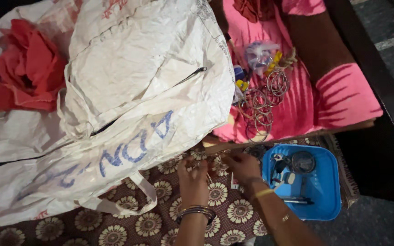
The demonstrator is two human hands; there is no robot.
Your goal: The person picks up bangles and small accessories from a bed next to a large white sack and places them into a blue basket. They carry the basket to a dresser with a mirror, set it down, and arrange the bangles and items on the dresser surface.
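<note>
Brown flowered bedspread (151,223) carries both hands, the left hand (192,175) and right hand (242,166) pinching what seems a thin bangle (215,157) near the bed's edge, beside the blue tray (327,191), where a slip could drop it.

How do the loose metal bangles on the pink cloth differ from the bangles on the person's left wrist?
The loose metal bangles lie scattered and overlapping flat on the pink cloth; the worn bangles sit stacked tightly around the left wrist. The loose ones are many, spread over a wide patch; the worn ones form one narrow band. Both are thin silvery rings.
</note>
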